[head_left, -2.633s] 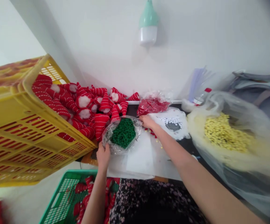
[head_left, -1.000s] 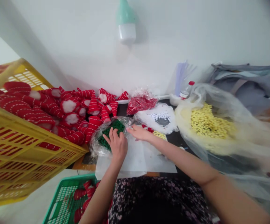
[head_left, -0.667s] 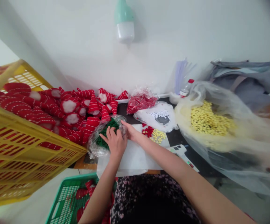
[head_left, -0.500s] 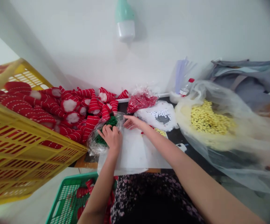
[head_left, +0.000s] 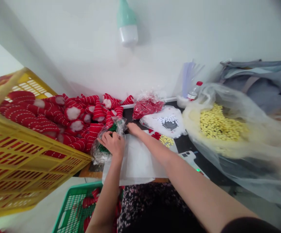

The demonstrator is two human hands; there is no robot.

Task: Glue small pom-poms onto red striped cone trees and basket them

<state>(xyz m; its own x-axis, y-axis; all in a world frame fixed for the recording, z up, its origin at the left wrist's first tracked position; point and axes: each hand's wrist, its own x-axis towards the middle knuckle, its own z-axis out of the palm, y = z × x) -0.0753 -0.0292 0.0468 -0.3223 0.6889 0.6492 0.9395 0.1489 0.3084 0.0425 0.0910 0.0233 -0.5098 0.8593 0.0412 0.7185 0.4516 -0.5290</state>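
A crinkled clear plastic bag (head_left: 98, 152) with dark green fuzzy pieces (head_left: 103, 149) in it lies at the near left of the table. My left hand (head_left: 113, 142) is over the bag's mouth, fingers bent down and drawn together among the green pieces. What its fingertips hold is too small to make out. At the bag's right edge, my right hand (head_left: 133, 128) is closed, its fingertips on the plastic. White paper (head_left: 139, 158) lies under and between my forearms.
Red striped stuffed pieces (head_left: 77, 113) heap beside a yellow crate (head_left: 33, 161) at left. Behind stand a red-filled bag (head_left: 147, 106) and white dots on plastic (head_left: 170, 121). Yellow pieces (head_left: 166, 140), a white device (head_left: 191, 158) and a large bag (head_left: 259, 139) lie rightward. A green basket (head_left: 68, 197) sits below.
My right hand has gone from stretched fingers to closed at the bag's edge. My left fingers have curled in more. The right forearm has shifted, uncovering red and yellow pieces and the white device.
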